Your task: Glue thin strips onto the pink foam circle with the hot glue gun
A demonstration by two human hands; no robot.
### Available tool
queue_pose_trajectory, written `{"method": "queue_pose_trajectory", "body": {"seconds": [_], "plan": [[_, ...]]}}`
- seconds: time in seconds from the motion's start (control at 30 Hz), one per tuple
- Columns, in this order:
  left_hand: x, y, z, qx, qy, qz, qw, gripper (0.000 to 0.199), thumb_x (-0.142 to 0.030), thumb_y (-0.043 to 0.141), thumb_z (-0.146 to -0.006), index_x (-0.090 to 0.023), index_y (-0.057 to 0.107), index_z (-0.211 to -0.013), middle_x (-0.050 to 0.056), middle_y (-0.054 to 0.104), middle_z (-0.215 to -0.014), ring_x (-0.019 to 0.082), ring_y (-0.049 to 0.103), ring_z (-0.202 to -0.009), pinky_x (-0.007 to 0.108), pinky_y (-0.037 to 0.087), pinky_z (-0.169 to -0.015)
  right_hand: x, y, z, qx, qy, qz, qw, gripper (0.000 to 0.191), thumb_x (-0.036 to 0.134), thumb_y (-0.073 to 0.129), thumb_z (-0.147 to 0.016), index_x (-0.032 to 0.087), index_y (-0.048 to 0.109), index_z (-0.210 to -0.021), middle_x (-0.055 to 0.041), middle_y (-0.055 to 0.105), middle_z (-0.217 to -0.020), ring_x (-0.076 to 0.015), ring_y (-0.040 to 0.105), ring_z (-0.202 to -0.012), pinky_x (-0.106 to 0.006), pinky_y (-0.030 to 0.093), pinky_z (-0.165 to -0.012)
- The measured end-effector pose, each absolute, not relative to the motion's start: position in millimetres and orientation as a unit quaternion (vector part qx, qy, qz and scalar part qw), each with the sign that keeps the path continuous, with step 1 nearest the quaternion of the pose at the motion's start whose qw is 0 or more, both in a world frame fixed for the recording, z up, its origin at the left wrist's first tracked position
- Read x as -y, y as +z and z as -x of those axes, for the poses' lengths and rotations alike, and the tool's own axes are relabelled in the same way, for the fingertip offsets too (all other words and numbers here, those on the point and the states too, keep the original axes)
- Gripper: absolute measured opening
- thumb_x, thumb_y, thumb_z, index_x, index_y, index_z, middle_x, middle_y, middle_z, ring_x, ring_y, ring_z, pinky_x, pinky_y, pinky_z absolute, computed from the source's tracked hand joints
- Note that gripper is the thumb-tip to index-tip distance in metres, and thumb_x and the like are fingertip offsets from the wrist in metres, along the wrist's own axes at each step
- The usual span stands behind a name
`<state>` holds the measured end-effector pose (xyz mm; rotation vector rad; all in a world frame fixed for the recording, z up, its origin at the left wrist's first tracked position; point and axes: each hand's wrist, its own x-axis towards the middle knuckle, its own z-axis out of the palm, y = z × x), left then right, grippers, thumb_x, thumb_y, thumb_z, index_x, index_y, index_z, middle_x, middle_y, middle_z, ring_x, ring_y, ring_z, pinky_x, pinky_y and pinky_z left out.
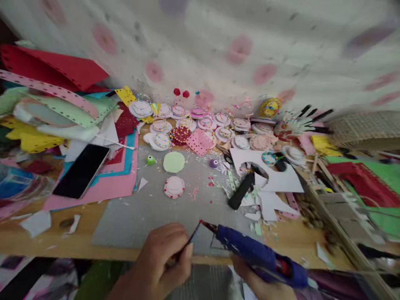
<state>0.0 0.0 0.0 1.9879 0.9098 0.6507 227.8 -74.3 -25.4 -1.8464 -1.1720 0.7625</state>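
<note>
At the front edge of the table, my left hand (pixel 167 258) is closed around a thin dark stick (pixel 194 233) with a tiny red bead at its tip. My right hand (pixel 259 279) grips a blue hot glue gun (pixel 250 248). The gun's nozzle points left and meets or almost meets the red tip; I cannot tell whether they touch. Beyond them on the grey mat (pixel 125 225) lies a small pale pink disc (pixel 174 187) with red beads round its rim. A light green disc (pixel 174 161) sits just behind it. Small red beads (pixel 211 182) are scattered to the right.
A black phone (pixel 81 171) rests on coloured felt sheets at the left. Several small decorated hats (pixel 206 121) line the back. To the right are a black-handled tool (pixel 242 191), white scraps (pixel 281 171) and a wooden compartment box (pixel 331 212). A patterned curtain hangs behind.
</note>
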Motion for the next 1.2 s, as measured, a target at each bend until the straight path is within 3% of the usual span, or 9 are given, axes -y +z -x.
{"method": "queue_pose_trajectory", "body": {"seconds": [0.13, 0.37, 0.6, 0.9, 1.2], "plan": [[3, 1, 2, -0.360, 0.254, -0.798, 0.412, 0.030, -0.012, 0.040, -0.094, -0.019, 0.025, -0.069, -0.004, 0.035, -0.064, 0.010, 0.041, -0.061, 0.024, 0.028, -0.057, 71, -20, -228, 0.487, 0.289, 0.721, 0.399, 0.028, 0.046, 0.069, -0.070, 0.019, 0.073, -0.076, -0.0094, 0.072, -0.077, -0.0276, 0.069, -0.074, -0.037, 0.059, -0.066], [-1, 3, -2, -0.366, 0.263, -0.803, 0.391, 0.029, -0.010, 0.039, -0.091, -0.019, 0.026, -0.067, -0.004, 0.037, -0.062, 0.010, 0.041, -0.059, 0.024, 0.029, -0.055, 60, -6, -217, 0.551, 0.263, 0.687, 0.393, 0.032, 0.047, 0.059, -0.078, 0.024, 0.064, -0.057, -0.0005, 0.061, -0.049, -0.0175, 0.059, -0.045, -0.026, 0.050, -0.044], [-1, 8, -3, -0.363, 0.272, -0.808, 0.376, 0.028, -0.009, 0.039, -0.089, -0.019, 0.026, -0.067, -0.004, 0.037, -0.061, 0.009, 0.041, -0.058, 0.023, 0.030, -0.055, 74, -31, -222, 0.548, 0.177, 0.705, 0.415, 0.032, 0.051, 0.064, -0.076, 0.022, 0.068, -0.064, -0.0054, 0.069, -0.066, -0.0230, 0.069, -0.067, -0.032, 0.059, -0.065], [-3, 8, -3, -0.370, 0.269, -0.812, 0.364, 0.028, -0.009, 0.039, -0.089, -0.019, 0.025, -0.066, -0.004, 0.037, -0.060, 0.010, 0.042, -0.058, 0.023, 0.030, -0.055, 81, -49, -227, 0.551, 0.176, 0.711, 0.401, 0.024, 0.045, 0.068, -0.073, 0.022, 0.069, -0.067, -0.0071, 0.070, -0.074, -0.0251, 0.070, -0.071, -0.035, 0.061, -0.067], [-1, 8, -1, -0.375, 0.266, -0.781, 0.423, 0.030, -0.013, 0.037, -0.092, -0.019, 0.028, -0.064, -0.003, 0.039, -0.061, 0.010, 0.044, -0.059, 0.024, 0.032, -0.056, 74, -38, -225, 0.525, 0.185, 0.724, 0.407, 0.030, 0.050, 0.068, -0.071, 0.020, 0.069, -0.067, -0.0087, 0.072, -0.074, -0.0257, 0.070, -0.069, -0.035, 0.060, -0.067]]}}
